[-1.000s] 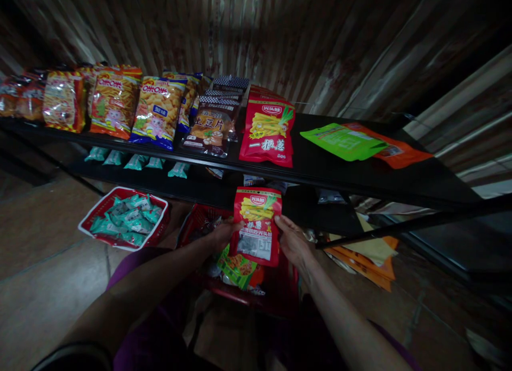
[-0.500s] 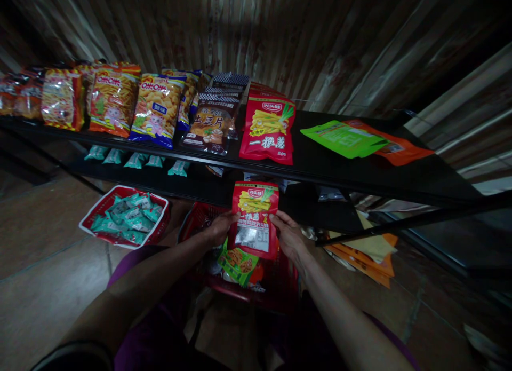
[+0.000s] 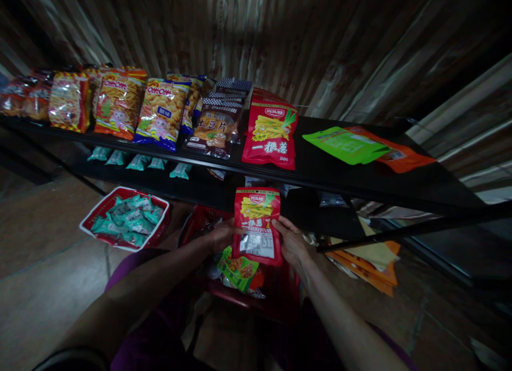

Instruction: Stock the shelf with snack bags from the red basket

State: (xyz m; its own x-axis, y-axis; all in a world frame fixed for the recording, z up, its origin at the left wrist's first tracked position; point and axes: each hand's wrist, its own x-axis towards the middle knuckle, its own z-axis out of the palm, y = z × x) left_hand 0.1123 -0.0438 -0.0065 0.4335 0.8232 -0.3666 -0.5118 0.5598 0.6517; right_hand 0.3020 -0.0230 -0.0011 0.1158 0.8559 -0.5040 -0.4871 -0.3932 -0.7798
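Note:
A red snack bag (image 3: 257,226) with a clear window in its lower half is held upright between my two hands. My left hand (image 3: 223,235) grips its left edge, the fingers partly behind it. On the opposite edge, my right hand (image 3: 288,239) pinches the bag with the thumb in front. Below the bag is a red basket (image 3: 236,302) holding a green snack packet (image 3: 239,269) and other packets that are hard to make out. Above, on the black shelf (image 3: 320,171), stands a larger-looking red bag (image 3: 271,131) of similar design.
Brown potato-chip bags (image 3: 212,128), blue-and-yellow bags (image 3: 162,112) and orange noodle-snack bags (image 3: 119,103) line the shelf leftward. Green (image 3: 347,145) and orange (image 3: 408,156) packets lie flat at right. A red-and-white basket (image 3: 125,219) of teal packets sits on the floor, near orange cardboard (image 3: 374,267).
The whole view has shifted slightly, with the shelf appearing a little lower. Both hands still hold the red snack bag above the basket.

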